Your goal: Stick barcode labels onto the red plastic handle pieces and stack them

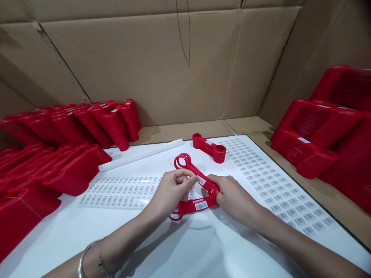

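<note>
My right hand [233, 193] grips the right ends of several red plastic strips with ring ends. An upper strip [193, 167] and a lower strip [189, 207] fan apart toward the left. Thumb and forefinger of my left hand [171, 189] are closed at the left edge of a white barcode label [201, 180], which lies along the upper strip. Whether that label is fully stuck down, I cannot tell. The lower strip carries another barcode label [201, 205]. Behind my hands, a short stack of red strips [209, 148] rests on the white board [150, 243].
Barcode sticker sheets lie left [121, 191] and right [275, 185]. A white roll [142, 155] lies behind the left sheet. Stacks of red pieces fill the left side [66, 162] and the right [310, 131]. A cardboard wall [145, 65] with a hanging wire [189, 58] stands behind.
</note>
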Demonstrator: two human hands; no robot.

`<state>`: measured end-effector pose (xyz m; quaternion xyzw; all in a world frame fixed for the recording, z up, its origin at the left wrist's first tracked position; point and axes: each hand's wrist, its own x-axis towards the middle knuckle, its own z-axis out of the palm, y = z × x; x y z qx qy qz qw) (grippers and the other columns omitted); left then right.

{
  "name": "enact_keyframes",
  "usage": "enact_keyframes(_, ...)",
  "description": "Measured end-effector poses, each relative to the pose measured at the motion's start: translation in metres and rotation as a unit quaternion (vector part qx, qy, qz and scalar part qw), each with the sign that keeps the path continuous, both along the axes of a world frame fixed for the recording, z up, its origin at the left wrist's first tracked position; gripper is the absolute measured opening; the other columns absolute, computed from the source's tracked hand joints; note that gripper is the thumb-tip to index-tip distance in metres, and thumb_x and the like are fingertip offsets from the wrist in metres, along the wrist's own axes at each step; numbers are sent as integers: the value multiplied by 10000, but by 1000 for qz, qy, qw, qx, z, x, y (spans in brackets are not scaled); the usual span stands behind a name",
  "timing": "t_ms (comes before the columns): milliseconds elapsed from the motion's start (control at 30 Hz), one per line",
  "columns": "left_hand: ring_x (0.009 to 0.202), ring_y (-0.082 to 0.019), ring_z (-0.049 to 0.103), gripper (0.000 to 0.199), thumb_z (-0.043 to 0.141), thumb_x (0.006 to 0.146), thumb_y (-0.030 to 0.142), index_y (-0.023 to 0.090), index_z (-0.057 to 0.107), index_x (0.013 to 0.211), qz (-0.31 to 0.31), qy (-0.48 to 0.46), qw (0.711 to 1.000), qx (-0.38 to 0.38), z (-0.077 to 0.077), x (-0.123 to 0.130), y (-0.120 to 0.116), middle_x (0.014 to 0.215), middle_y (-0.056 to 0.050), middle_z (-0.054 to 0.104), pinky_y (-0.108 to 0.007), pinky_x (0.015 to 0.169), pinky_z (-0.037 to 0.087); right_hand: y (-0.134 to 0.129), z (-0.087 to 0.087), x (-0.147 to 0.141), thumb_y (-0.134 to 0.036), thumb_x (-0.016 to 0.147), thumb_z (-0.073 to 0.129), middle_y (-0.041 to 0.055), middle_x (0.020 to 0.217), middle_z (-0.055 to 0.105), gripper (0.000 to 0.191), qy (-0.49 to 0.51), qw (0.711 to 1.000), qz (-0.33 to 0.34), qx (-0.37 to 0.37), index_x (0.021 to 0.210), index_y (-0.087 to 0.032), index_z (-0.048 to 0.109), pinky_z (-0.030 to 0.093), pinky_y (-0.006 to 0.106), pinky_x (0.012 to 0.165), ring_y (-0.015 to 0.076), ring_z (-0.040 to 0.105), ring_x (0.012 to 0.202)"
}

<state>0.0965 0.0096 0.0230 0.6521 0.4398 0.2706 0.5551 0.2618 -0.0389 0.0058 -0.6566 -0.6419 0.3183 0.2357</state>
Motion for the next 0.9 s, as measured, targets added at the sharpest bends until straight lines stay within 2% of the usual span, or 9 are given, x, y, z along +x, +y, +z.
enact_keyframes(367,426,-94,422,246,564,803,411,169,594,768,18,11,999,36,-3,1,-3,434,63,452,-211,473,345,-1,1,-2,16,640,369,24,662,605,296,2,1000,8,7,733,-180,571,307,227,517,138,508,568)
enact_keyframes(433,435,-97,425,253,533,824,413,171,587,772,20,31,997,68,-5,1,-4,454,60,445,-213,475,349,-1,1,-3,19,637,367,24,657,600,294,7,1000,9,7,728,-178,565,308,226,512,137,502,565)
enact_keyframes(500,460,-101,433,253,498,847,402,175,574,765,22,75,987,142,-7,0,-5,486,53,449,-215,483,344,-2,2,-4,18,637,367,23,654,594,280,14,1000,7,5,716,-176,552,311,222,508,133,493,559)
enact_keyframes(567,475,-103,440,246,471,862,388,178,556,765,21,145,957,251,-11,-1,-6,507,46,463,-219,496,329,-3,2,-5,19,633,366,22,662,593,274,23,1000,8,3,712,-177,540,317,216,508,130,489,563)
enact_keyframes(633,468,-107,445,262,455,869,416,179,540,796,15,226,907,356,-15,-4,-5,511,41,481,-227,500,307,-3,2,-6,26,621,363,16,665,592,288,31,999,15,3,717,-182,538,322,210,512,127,487,566)
enact_keyframes(700,456,-119,457,333,442,863,494,173,530,858,12,299,854,425,-18,-6,-3,511,30,504,-236,486,276,-4,2,-7,30,613,361,11,664,592,306,37,999,22,4,733,-188,540,319,206,507,126,485,562)
enact_keyframes(800,468,-152,508,461,402,855,586,154,506,977,22,378,799,467,-14,-9,4,529,0,551,-248,470,238,-5,2,-9,20,629,363,14,672,597,300,37,999,19,-1,755,-190,537,307,206,491,126,483,551)
enact_keyframes(900,493,-182,556,508,357,878,580,153,435,1144,54,429,772,467,-6,-11,12,554,-9,584,-249,463,213,-5,2,-11,16,629,367,15,667,597,269,23,1000,13,1,724,-186,517,306,207,503,125,485,554)
